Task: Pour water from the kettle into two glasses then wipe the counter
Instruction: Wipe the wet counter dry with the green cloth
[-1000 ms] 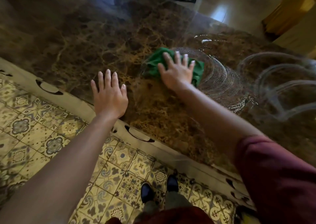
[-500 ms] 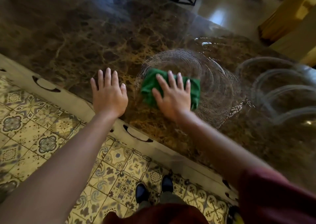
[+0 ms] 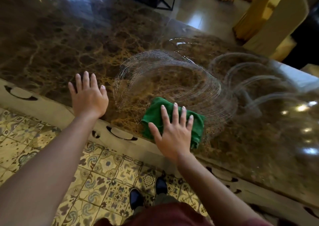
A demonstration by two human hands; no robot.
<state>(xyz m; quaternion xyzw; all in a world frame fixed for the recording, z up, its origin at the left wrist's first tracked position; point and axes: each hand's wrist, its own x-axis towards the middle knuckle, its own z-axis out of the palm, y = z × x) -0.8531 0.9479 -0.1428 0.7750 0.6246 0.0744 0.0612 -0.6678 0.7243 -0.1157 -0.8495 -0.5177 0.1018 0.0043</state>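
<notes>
Green cloth (image 3: pixel 174 120) lies crumpled on the dark brown marble tabletop (image 3: pixel 69 40), close to the near edge and just in front of the person. Right hand (image 3: pixel 172 134) presses flat on top of it, fingers (image 3: pixel 175 112) spread and straight, so its grip is open with the palm bearing down rather than closed around the fabric. Beyond and to the right of the cloth, wet circular streaks (image 3: pixel 172 75) curl across the stone, and further right several paler arcs (image 3: pixel 250 80) of the same kind overlap. Left hand (image 3: pixel 88 98) rests flat on the tabletop well to the left of the cloth, near the edge, fingers extended, its grip open and holding nothing. Below the tabletop's pale carved edge (image 3: pixel 120 136) is a patterned tile floor (image 3: pixel 103 182), where two dark shoes (image 3: pixel 148 191) show.
</notes>
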